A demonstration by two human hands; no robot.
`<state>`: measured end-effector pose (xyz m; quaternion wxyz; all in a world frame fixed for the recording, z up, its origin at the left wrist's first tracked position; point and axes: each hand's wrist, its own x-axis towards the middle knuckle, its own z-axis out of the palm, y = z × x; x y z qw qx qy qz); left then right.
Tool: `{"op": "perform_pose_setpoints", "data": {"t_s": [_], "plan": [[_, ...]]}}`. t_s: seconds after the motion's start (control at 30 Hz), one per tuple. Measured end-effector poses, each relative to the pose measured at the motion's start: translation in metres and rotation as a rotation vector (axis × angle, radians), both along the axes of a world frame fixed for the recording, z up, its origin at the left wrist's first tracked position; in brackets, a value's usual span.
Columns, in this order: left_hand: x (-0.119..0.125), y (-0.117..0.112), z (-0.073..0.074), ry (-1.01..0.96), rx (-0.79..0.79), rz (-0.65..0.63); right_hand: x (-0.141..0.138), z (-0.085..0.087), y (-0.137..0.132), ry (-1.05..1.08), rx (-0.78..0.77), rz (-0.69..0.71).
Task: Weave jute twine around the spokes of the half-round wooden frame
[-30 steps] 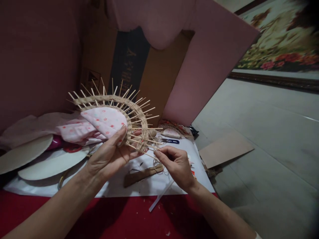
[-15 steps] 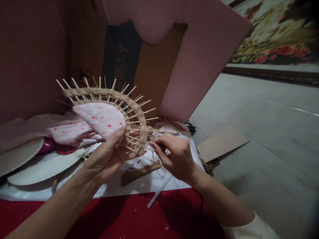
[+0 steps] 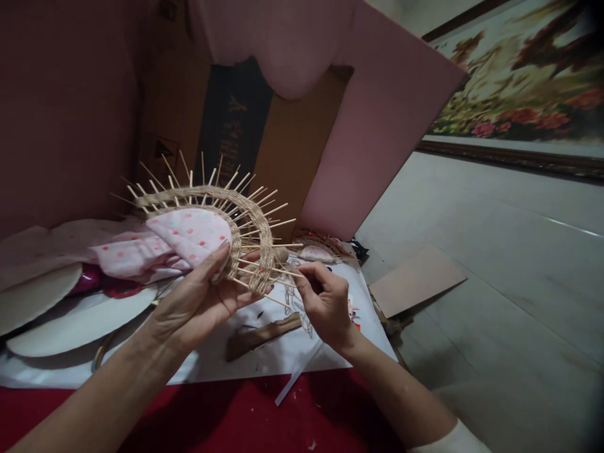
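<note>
My left hand (image 3: 202, 302) grips a half-round woven piece (image 3: 260, 236) by its lower right part, thumb on the front and fingers behind. Thin wooden sticks fan out through two bands of twine weaving. Its centre is covered with pink dotted fabric (image 3: 189, 229). To the right, my right hand (image 3: 325, 302) is closed in a pinch on thin twine (image 3: 289, 292), close to the stick tips at the lower end of the woven band. Loose loops of twine hang below these fingers. Exactly how the strand runs between the fingertips is too fine to make out.
Behind stands a large pink-covered cardboard box (image 3: 377, 126). White oval boards (image 3: 85, 321), scissors and crumpled dotted cloth (image 3: 127, 255) lie left. A brown cardboard strip (image 3: 262, 336) rests on the white sheet. Another small fan-shaped piece (image 3: 317, 253) lies behind, and a cardboard sheet (image 3: 418, 280) lies right.
The woven piece has tipped slightly and sits a little lower in view. My right hand has shifted slightly right and down, away from the band's edge. The camera view has shifted a little.
</note>
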<state>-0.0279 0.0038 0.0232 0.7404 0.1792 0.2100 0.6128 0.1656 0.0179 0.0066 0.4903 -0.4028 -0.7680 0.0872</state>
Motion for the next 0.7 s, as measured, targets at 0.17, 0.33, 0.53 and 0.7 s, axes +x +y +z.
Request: {"op": "perform_pose_setpoints", "data": {"t_s": [0.17,0.33,0.53,0.7], "plan": [[0.003,-0.006,0.006,0.027,-0.029,-0.062,-0.012,0.000,0.013,0.016,-0.029,0.061],[0.001,-0.006,0.006,0.020,-0.042,-0.109,-0.016,0.001,0.015,0.051,-0.028,0.063],[0.001,-0.007,0.004,0.038,0.014,-0.166,-0.015,-0.004,0.021,0.190,-0.145,0.108],[0.001,-0.005,0.004,-0.009,0.018,-0.204,-0.010,-0.004,0.023,0.223,-0.282,0.127]]}}
